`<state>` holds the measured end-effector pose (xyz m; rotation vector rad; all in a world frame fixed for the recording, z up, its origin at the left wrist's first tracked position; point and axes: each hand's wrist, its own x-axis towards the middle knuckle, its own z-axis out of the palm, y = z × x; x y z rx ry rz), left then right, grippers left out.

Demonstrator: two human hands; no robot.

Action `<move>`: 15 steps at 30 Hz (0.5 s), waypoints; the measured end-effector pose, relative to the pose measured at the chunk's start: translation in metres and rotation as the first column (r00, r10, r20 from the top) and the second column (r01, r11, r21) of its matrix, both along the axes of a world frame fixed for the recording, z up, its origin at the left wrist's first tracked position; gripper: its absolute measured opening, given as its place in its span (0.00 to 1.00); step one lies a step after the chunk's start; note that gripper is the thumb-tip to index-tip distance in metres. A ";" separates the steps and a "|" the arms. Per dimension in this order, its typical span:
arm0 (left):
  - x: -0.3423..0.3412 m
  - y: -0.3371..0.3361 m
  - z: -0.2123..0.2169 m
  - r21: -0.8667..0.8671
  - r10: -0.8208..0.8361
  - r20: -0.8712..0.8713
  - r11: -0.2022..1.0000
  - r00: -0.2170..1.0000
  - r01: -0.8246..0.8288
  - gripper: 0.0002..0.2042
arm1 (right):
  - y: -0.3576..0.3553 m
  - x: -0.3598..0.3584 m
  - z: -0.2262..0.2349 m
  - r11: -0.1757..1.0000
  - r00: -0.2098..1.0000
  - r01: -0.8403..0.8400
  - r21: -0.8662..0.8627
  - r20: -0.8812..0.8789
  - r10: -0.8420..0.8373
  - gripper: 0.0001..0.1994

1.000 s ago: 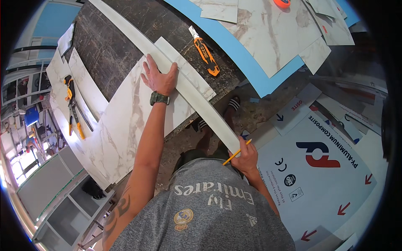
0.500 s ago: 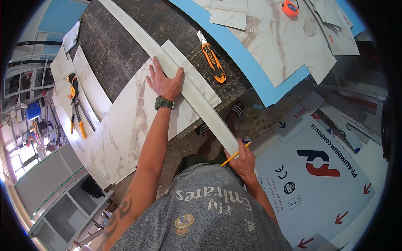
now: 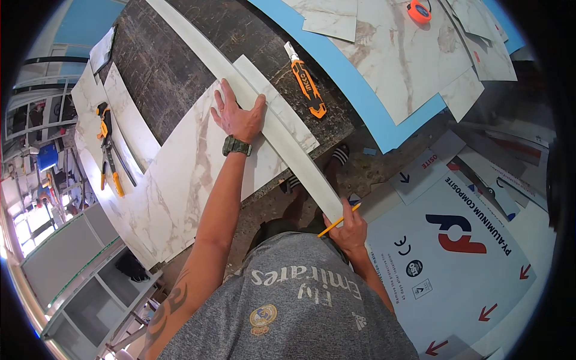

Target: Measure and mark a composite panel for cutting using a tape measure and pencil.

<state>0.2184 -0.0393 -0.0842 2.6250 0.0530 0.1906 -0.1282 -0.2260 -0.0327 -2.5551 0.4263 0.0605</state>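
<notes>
A long pale straightedge bar (image 3: 294, 153) runs diagonally over a marble-patterned sheet (image 3: 180, 174), its near end jutting past the bench toward my body. My left hand (image 3: 242, 122) lies flat with fingers spread, the fingers on the sheet and the thumb side over the bar. At the near end, my right hand (image 3: 353, 231) is closed around the bar, with a yellow pencil (image 3: 327, 230) also held between its fingers. A narrow marble-patterned strip (image 3: 294, 123) shows along the bar's right side. Right of that strip lies an orange-and-black utility knife (image 3: 308, 89). The pencil's tip is hard to make out.
The dark, scuffed workbench (image 3: 150, 66) carries orange-handled cutters (image 3: 108, 147) on marble-patterned offcuts at left. Beyond the knife, a light-blue sheet (image 3: 399, 135) lies under more marble-patterned pieces, topped by an orange tape measure (image 3: 418, 12). A printed white board (image 3: 444, 276) lies low at right.
Both hands, the bar and the pencil keep their places. The whole view has shifted very slightly.
</notes>
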 end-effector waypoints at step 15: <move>-0.001 -0.002 0.000 0.008 -0.006 -0.010 1.000 1.000 0.006 0.53 | -0.004 0.003 0.002 1.000 1.000 -0.026 -0.012 0.011 0.027 0.35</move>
